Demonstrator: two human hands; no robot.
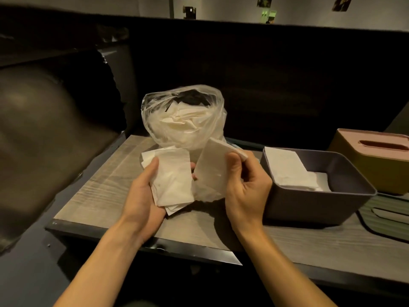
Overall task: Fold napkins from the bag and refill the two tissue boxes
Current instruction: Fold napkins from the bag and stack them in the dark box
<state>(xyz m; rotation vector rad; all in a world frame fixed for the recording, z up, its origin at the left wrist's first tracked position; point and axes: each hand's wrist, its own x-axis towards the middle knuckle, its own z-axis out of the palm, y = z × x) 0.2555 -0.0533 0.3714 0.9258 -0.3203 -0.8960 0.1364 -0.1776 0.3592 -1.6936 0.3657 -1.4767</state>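
While mid-fold, with both hands raised over the worktop (pixel 106 191) at centre frame: left hand (pixel 141 193) cupped under a loose stack of napkins (pixel 170 180), thumb laid across the top sheet and fingers curled beneath; right hand (pixel 245 185) pinching a single folded napkin (pixel 212 169) between thumb and fingertips, tilted up on edge and touching the stack at its lower corner. Just behind, at upper centre, clear plastic bag (pixel 183 120) standing open, more crumpled napkins inside. To the right of the hands, dark open tissue box (pixel 309 196), only part filled, a few flat napkins lying against its far left wall. Further right, yellow tissue box (pixel 376 165) with its pink slotted lid on, and at the lower right edge a green lid (pixel 385 220) lying flat beside the dark box. Step in hand, by the look of it: folding one sheet and readying it for the open box. Next move likely calls for carrying the folded sheet rightward over the near rim and laying it flat on the pile without springing the fold, left grip steady so the stack does not slide. Refill looks far from done; contents of the closed box hidden.
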